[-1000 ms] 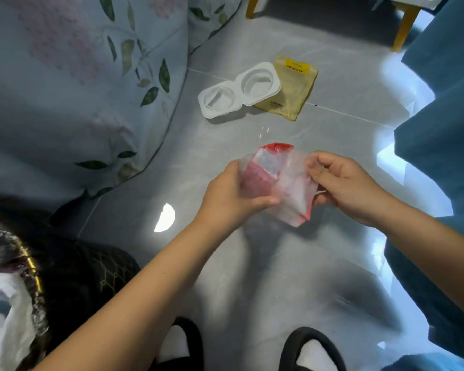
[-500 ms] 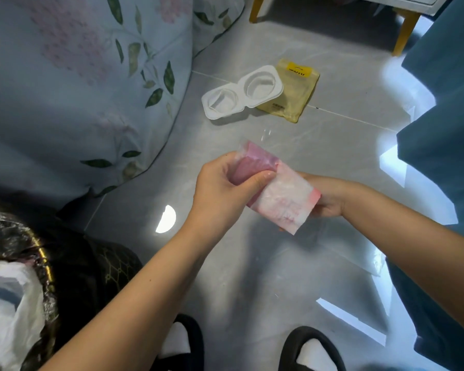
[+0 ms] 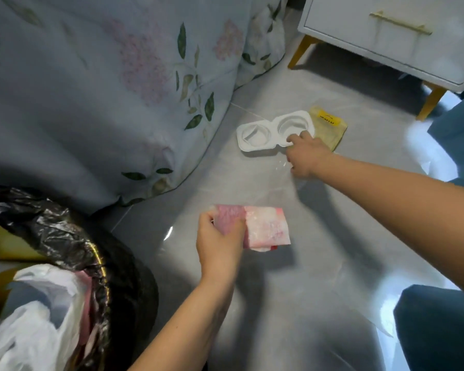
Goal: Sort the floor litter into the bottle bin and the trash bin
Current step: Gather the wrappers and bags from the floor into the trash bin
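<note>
1. Your left hand [image 3: 220, 243] pinches the folded pink wrapper [image 3: 255, 227]: light, limp, above the floor.
2. Your right hand [image 3: 306, 153], fingers curled, touches the white tray [image 3: 263, 133] rim; grasp unclear.
3. The tray looks stiff and light: take its edge.
4. The lined trash bin [image 3: 65, 236] sits left.

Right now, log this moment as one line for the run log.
left hand: holds pink wrapper | right hand: reaching white tray, grip unclear | trash bin: lower left, bagged

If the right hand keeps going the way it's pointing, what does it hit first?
The right hand points up-left toward the white two-cup tray; its fingers already seem to reach the tray's near rim, though contact is unclear. The yellow packet lies off to the side.
</note>
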